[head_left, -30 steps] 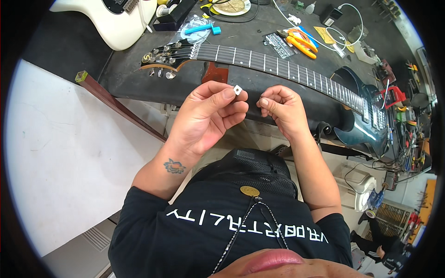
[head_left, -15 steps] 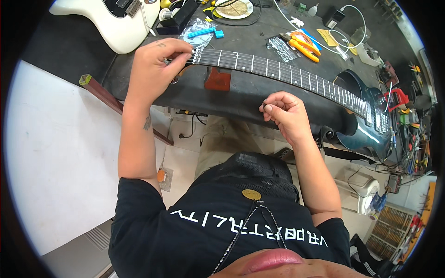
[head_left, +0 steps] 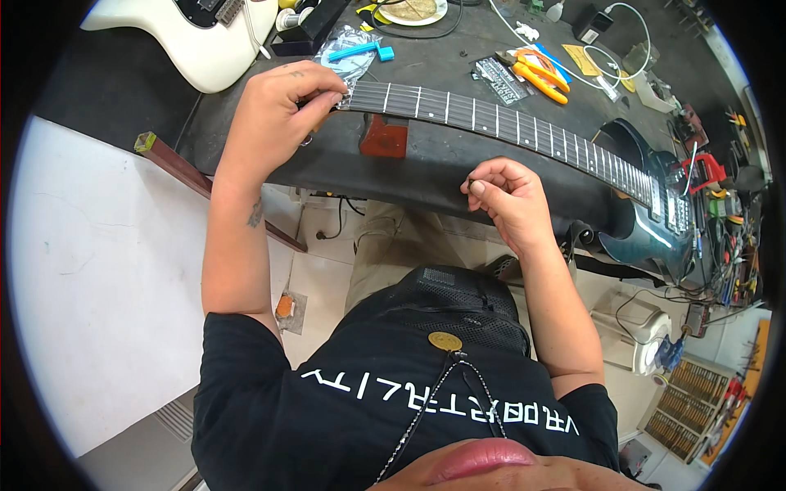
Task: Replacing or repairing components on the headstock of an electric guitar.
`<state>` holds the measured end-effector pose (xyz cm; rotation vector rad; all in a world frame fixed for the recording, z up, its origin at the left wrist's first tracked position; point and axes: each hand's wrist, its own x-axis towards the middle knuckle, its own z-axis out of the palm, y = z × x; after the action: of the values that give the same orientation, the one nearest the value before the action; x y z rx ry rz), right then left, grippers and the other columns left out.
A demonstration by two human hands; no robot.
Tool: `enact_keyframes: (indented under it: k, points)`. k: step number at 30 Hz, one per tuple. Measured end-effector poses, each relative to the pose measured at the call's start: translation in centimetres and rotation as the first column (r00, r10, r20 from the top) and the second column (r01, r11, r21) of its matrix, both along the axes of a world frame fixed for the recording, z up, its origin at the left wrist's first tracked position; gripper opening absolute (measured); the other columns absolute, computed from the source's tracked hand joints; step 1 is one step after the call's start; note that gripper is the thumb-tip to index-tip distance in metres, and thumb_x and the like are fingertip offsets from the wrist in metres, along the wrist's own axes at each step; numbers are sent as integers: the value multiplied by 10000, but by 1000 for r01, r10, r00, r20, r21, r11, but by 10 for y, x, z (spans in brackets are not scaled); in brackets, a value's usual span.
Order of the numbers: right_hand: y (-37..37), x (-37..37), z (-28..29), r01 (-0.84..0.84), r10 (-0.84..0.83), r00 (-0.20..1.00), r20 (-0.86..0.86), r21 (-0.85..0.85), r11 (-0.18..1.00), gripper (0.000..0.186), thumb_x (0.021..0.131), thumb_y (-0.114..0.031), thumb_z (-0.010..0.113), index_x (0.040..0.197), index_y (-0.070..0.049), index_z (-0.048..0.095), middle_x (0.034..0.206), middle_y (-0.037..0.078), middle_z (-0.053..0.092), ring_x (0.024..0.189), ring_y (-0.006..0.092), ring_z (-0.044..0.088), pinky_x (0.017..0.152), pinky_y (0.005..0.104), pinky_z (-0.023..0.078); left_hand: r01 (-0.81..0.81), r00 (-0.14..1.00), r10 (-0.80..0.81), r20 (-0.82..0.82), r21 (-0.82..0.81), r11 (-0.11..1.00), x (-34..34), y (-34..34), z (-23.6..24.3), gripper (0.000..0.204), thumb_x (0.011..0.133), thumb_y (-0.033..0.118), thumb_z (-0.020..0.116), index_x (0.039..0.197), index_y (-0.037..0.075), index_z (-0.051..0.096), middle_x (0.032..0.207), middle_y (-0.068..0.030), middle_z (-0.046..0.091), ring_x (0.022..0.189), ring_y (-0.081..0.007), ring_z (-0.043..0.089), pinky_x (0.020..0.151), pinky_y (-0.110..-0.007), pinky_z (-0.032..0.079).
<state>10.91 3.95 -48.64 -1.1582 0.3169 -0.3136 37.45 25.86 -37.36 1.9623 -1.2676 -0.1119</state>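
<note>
A dark blue electric guitar [head_left: 645, 237] lies across the bench, its body to the right and its strung fretboard [head_left: 479, 120] reaching left. A reddish-brown block [head_left: 383, 137] sits under the neck near the headstock end. At the nut, my left hand [head_left: 278, 119] is closed, thumb and fingertips pinched together over the strings' end; its fingers hide most of the headstock and whatever they grip. My right hand [head_left: 516, 200] hovers in front of the neck, apart from it. Its thumb and index finger pinch a small dark thing too little to name.
A white guitar [head_left: 192, 41] lies at the far left. Behind the neck are a blue string winder [head_left: 352, 53], orange-handled pliers [head_left: 540, 79], a plate [head_left: 413, 11] and a white cable [head_left: 647, 41]. A wooden bar [head_left: 213, 188] juts out by my left forearm. Tools crowd the right side.
My left fingertips have shifted slightly right, now covering more of the nut. The right hand keeps its pinch almost in place. The whole view has moved a little.
</note>
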Motion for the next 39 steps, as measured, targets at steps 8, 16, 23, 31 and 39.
enact_keyframes:
  k: [8,16,23,31,39]
  points:
    - [2,1,3,8,-9,1000,-15,-15,1000,125,974,-21,752,1095,-2,726,998,116,777,863,144,718,772,297,584,112,937,-64,342,-124,986,6,-1,-9,133,919,-45,716,1031,-14,781,1060,-79,777,918,-165,716,826,-292,564]
    - [15,43,76,-34,82,993,90,-443,896,152,984,-44,741,1128,4,740,961,17,749,848,65,660,760,247,545,-43,999,45,-3,-365,930,0,15,-16,120,959,-49,697,1071,-24,734,1186,-67,722,952,-124,669,849,-272,536]
    - [14,152,129,-39,154,988,34,-893,448,138,960,-55,765,1091,-21,789,893,15,761,819,73,668,742,265,537,105,977,11,213,-523,846,-64,8,-80,157,808,-38,738,948,11,686,1049,-115,717,841,-222,701,753,-330,566]
    - [16,179,141,-209,220,960,-172,-965,159,183,912,-129,786,1069,-43,822,953,132,813,869,257,774,836,367,596,165,939,2,345,-454,876,-80,-11,-142,220,715,-33,744,916,38,688,960,-92,692,792,-294,721,692,-385,606]
    - [19,180,148,-176,274,947,-166,-984,9,150,886,-104,792,1018,-36,817,893,149,783,830,311,754,796,396,588,155,929,21,370,-440,884,-81,-12,-144,224,715,-3,747,924,45,684,964,-79,677,797,-282,711,709,-383,607]
